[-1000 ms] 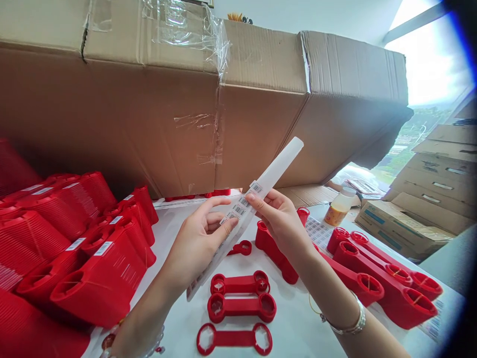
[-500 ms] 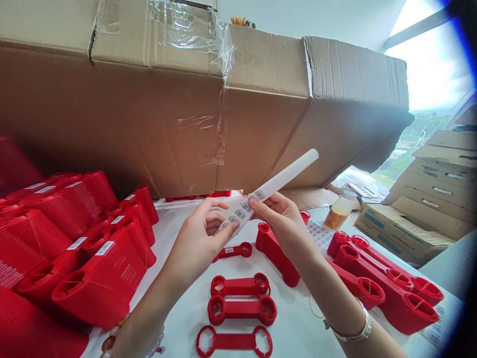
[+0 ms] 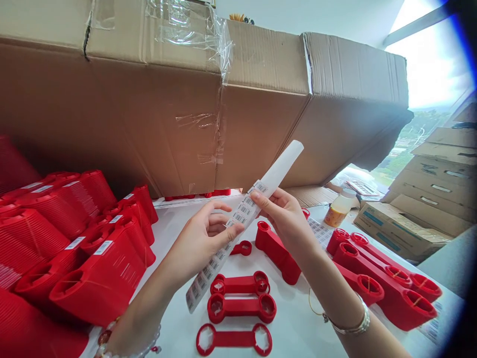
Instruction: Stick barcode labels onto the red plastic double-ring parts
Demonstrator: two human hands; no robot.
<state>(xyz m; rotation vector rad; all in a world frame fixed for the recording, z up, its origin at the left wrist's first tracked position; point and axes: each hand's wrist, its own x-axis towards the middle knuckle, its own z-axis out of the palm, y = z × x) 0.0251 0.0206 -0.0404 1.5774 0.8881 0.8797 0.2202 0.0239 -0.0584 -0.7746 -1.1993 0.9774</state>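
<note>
Barcode strip [image 3: 244, 211] across both hands: how is it best held?

Lightly by the edges, I'd say, with fingertips off the printed stickers [image 3: 204, 278] and just enough tension to stop the long end sagging onto the desk [image 3: 167, 318].

Where is it right now?

Above the desk, slanting between the hands. Its blank white end points up toward the cardboard boxes [image 3: 149, 124], and its barcoded end hangs down beside the red bone-shaped pieces [image 3: 240, 308].

And the left grip [image 3: 197, 243]?

Partly closed, fingers curled in toward the palm, with the thumb [image 3: 233, 234] pressed against the strip. It has hold of nothing else.

The right grip [image 3: 285, 219]?

Closed further, a narrow pinch. Thumb and forefinger seem to clamp the strip near its upper labels, though the exact contact is partly hidden by the hand.

Is either touching the red pieces?

No, both hands are clear of them, and of the stacked red ribbed parts [image 3: 100, 278].
</note>
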